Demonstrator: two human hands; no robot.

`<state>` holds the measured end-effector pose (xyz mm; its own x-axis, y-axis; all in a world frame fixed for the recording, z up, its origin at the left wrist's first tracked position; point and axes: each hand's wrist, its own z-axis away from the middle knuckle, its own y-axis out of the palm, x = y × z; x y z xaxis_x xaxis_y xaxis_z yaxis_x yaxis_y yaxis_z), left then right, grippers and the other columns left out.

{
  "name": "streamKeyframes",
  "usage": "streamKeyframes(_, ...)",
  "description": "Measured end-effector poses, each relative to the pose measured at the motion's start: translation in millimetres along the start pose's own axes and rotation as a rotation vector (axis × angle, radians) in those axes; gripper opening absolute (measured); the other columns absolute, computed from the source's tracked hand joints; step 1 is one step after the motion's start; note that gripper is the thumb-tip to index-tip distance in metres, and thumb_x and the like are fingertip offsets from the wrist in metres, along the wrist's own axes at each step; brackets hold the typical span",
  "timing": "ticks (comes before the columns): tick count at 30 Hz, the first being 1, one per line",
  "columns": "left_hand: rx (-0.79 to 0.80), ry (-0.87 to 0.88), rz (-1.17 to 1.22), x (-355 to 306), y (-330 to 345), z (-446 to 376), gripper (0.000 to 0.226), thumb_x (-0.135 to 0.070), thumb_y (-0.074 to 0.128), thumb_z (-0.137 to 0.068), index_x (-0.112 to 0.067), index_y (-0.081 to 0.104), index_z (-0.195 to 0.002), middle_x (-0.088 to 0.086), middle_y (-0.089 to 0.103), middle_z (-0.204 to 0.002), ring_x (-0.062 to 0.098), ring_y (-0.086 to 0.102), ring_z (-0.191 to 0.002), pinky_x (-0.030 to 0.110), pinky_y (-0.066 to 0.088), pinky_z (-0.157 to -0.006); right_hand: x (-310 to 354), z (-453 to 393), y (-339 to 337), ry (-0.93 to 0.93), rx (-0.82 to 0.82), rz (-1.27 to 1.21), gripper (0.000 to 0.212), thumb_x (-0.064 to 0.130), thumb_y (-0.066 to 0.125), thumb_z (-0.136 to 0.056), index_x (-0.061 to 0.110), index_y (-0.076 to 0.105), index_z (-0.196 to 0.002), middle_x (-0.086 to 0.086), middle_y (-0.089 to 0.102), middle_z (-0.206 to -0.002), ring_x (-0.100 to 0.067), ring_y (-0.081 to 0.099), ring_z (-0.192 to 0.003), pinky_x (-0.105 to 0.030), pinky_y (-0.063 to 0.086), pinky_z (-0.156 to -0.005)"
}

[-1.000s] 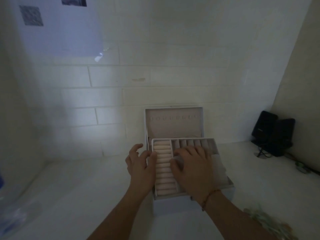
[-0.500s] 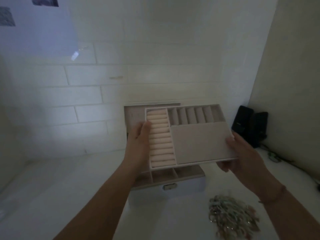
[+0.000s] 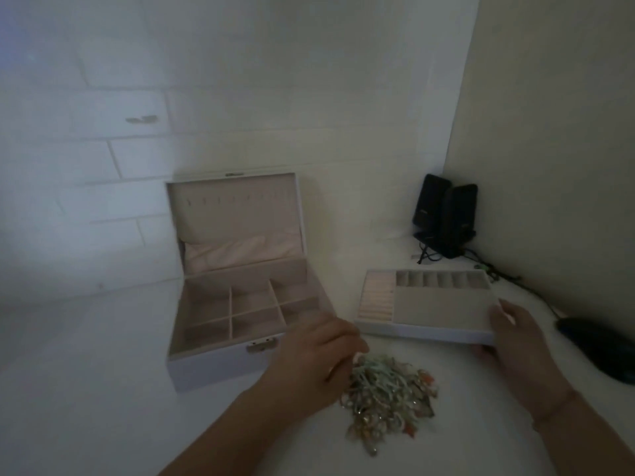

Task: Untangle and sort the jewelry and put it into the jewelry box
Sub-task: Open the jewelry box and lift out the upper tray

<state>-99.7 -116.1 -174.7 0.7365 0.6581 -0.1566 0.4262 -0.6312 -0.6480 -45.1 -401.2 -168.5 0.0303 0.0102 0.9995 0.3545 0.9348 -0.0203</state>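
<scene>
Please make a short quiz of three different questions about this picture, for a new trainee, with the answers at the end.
1. True or false: the lid of the jewelry box is closed.
2. Which hand holds the removable tray? A) left hand B) right hand C) neither
3. Fill in: the left hand reaches the top of the tangled ____ pile.

Key:
1. False; the lid stands open and the bottom compartments show.
2. B; the right hand grips its right end.
3. jewelry.
</scene>
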Motion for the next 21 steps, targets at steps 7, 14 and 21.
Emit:
streamKeyframes(7,0.144,-0.433,-0.574,14.4,-14.7,16.5,0.042,-0.06,0.058,-0.075,-0.028,0.066,-0.1,-0.007,0.068,-0.094,0.024,0.061,-0.087,0.038,0.045,-0.075,5.2,4.5,7.2,-0.088,0.074,0.313,0.042,0.04,0.063,-0.086,0.018,0.056,-0.121,0.003,0.061,-0.1,-0.01,0.056,-0.077,-0.027,0.048,-0.061)
streamKeyframes(14,0.036,-0.369,-0.52,27.7,-8.8,14.1,0.024,-0.047,0.057,-0.072,-0.026,0.066,-0.079,-0.011,0.066,-0.07,0.02,0.06,-0.068,0.031,0.041,-0.064,-11.2,4.4,-4.2,-0.11,0.021,0.808,0.103,0.077,0.065,-0.055,0.03,0.036,-0.142,-0.007,0.052,-0.135,-0.031,0.043,-0.126,-0.049,0.035,-0.105)
streamKeyframes(21,0.095,-0.339,-0.461,25.8,9.8,-6.7,0.028,-0.052,0.056,-0.072,-0.028,0.069,-0.081,-0.013,0.068,-0.074,0.016,0.062,-0.07,0.031,0.031,-0.068,3.8,26.3,4.3,-0.647,-0.006,0.766,0.041,0.067,0.051,-0.075,0.031,0.063,-0.091,0.007,0.065,-0.094,-0.014,0.057,-0.089,-0.023,0.04,-0.077)
